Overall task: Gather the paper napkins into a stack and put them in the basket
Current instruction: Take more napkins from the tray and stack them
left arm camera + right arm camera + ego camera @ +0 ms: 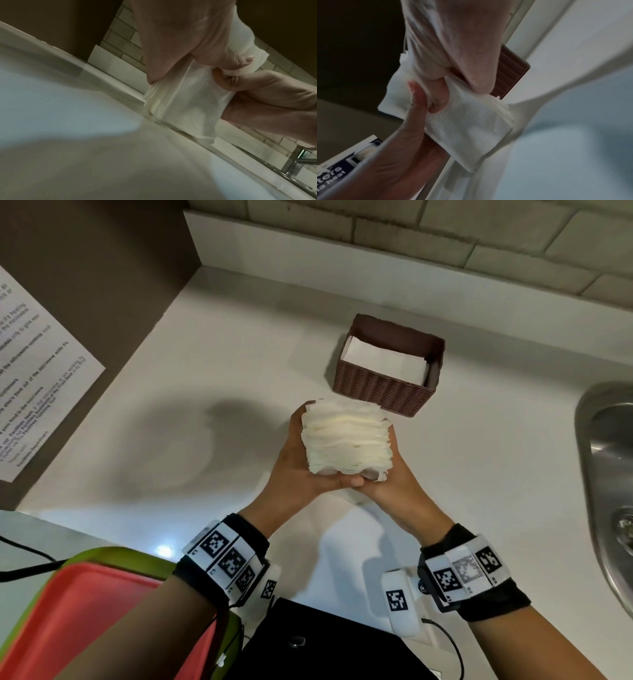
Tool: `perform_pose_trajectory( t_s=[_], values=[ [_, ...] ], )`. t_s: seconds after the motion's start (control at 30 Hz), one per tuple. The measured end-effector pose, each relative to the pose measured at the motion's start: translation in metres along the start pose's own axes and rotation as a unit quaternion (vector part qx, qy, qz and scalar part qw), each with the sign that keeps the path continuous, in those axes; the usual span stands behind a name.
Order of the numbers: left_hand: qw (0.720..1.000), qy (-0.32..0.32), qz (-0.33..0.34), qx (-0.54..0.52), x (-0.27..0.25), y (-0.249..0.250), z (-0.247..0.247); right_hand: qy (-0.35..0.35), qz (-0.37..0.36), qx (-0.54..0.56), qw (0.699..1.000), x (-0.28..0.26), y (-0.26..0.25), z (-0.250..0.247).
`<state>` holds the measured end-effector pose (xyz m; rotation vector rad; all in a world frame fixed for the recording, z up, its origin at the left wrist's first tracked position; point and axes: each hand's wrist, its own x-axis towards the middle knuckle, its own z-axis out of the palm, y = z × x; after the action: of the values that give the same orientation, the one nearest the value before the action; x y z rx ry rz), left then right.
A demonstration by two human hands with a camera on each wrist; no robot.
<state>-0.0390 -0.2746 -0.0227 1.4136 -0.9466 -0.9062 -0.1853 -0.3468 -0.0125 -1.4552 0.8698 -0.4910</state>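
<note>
A thick stack of white paper napkins (347, 440) stands on edge, clamped between my two hands just in front of the basket. My left hand (298, 463) grips its left side and my right hand (397, 477) its right side, thumbs meeting underneath. The brown woven basket (376, 388) sits on the white counter beyond the stack, with white napkins (383, 361) lying flat inside. In the left wrist view my left hand (180, 40) curls over the stack (188, 97). In the right wrist view my right hand (453, 47) wraps the stack (467, 121), with the basket (510, 70) behind.
A steel sink (609, 474) is set into the counter at the right. A red tray on a green one (85, 611) lies at the lower left, beside a black box (308, 642). A dark panel with a printed notice (34, 371) stands to the left. Tiled wall (445, 241) behind.
</note>
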Motion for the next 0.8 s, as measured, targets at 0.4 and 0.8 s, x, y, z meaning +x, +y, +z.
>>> perform_pose_trajectory(
  t_s=[0.4,0.8],
  values=[
    [0.985,0.022,-0.17,-0.007,0.02,0.034,-0.006,-0.018,0.073,0.044,0.996,0.002,-0.042,0.001],
    [0.997,-0.033,-0.057,0.038,0.011,0.036,-0.007,-0.049,0.031,0.029,0.998,-0.001,-0.035,-0.012]
  ],
)
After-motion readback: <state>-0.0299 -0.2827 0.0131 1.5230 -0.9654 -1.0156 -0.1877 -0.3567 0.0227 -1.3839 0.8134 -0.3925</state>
